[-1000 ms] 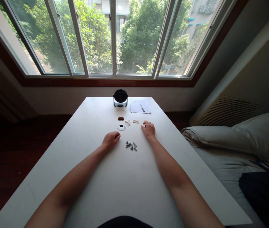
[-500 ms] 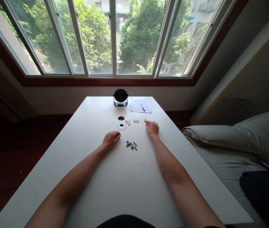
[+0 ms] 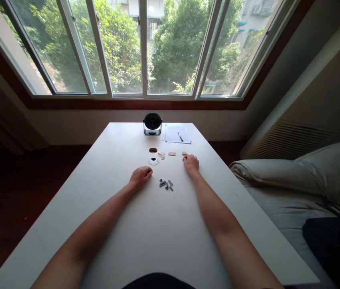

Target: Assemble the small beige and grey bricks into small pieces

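On a long white table, two bare forearms reach forward and both hands rest on the top, loosely curled. The left hand lies knuckles up, its fingers drawn in narrow and just beside a small scatter of grey building bricks. The right hand curls the same way, its fingertips just below a tiny beige plate. Neither hand shows anything in its grip, though the curled fingers could hide a small piece. Farther up the table, between the hands and beyond them, lie a second beige plate, a jumble of pale pieces, a pale ring with a dark centre and a brown disc. Near the far edge stand a round black device on a silver base and a printed sheet with a pen on it. Past the table, a wide window looks onto green trees, and a pale pillow lies on a bed to the right.
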`<state>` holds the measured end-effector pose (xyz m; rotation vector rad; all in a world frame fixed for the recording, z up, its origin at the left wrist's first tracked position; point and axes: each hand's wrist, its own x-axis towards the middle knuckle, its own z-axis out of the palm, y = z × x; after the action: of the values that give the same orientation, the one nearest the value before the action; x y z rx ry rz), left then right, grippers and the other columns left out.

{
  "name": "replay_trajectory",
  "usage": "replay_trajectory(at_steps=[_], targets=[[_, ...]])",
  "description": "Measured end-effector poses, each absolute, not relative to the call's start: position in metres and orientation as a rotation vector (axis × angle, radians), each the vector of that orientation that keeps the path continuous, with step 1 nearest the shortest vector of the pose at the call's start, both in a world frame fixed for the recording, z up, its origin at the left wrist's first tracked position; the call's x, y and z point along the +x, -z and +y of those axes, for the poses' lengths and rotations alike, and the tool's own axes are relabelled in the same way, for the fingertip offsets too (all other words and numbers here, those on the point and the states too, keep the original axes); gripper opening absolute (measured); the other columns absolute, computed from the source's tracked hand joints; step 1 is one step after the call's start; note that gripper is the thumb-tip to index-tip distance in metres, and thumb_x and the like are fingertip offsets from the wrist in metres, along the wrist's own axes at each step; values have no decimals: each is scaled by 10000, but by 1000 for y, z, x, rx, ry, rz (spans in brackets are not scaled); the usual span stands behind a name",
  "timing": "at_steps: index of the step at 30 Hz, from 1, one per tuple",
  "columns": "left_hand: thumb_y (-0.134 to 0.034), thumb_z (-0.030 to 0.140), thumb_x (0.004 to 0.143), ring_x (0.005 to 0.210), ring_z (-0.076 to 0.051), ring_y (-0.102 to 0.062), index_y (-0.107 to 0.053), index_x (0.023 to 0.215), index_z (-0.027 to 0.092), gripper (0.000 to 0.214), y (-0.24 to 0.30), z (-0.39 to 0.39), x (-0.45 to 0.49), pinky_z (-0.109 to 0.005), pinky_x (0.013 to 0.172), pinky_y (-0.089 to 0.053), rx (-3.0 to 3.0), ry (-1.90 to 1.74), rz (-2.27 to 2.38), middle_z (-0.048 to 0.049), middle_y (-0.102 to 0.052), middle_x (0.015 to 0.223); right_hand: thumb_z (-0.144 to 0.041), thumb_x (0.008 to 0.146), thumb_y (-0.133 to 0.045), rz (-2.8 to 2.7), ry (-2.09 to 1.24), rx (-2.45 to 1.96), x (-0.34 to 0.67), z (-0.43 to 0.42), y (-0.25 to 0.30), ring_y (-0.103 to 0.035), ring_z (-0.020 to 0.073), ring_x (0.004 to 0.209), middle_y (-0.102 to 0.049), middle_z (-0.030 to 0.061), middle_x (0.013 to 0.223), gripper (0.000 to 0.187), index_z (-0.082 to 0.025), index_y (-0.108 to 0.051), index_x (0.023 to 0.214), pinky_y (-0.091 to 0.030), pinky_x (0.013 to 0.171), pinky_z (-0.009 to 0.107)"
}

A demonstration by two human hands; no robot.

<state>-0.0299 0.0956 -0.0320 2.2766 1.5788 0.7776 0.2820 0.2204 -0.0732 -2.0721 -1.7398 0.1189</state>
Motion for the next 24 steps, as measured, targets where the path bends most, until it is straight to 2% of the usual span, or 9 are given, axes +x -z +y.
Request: replay_trajectory(at_steps=[7, 13, 18, 24], targets=[[-489, 297, 931, 786, -178, -604, -675, 916, 235, 197, 35, 97, -32, -280, 712, -428, 2294, -786, 1553, -21, -700, 884, -306, 947, -531, -1861, -219, -2042, 279, 221, 68, -504, 249, 1101, -634, 81, 1134, 186, -242, -706, 960, -381, 910, 339], [-485, 295, 932, 776, -176, -600, -678, 910, 230, 205, 36, 97, -32, -277, 707, -422, 2296, -796, 1548, -26, -697, 877, -275, 939, -527, -1756, -133, -2012, 280, 219, 73, -548, 212, 1011, -674, 68, 1053, 191, -230, -710, 968, -391, 884, 295], [-486, 300, 931, 772, -176, -599, -682, 910, 232, 208, 37, 98, -32, -278, 711, -423, 2291, -803, 1544, -24, -696, 873, -177, 912, -489, -1678, -136, -1950, 282, 218, 76, -567, 190, 983, -692, 51, 1018, 234, -223, -705, 989, -402, 877, 273], [-487, 300, 932, 778, -174, -603, -685, 913, 230, 211, 37, 98, -32, -281, 721, -434, 2297, -799, 1532, -24, -696, 879, -158, 875, -511, -1718, -104, -1913, 279, 214, 74, -555, 199, 991, -669, 68, 977, 233, -207, -731, 814, -407, 876, 260]])
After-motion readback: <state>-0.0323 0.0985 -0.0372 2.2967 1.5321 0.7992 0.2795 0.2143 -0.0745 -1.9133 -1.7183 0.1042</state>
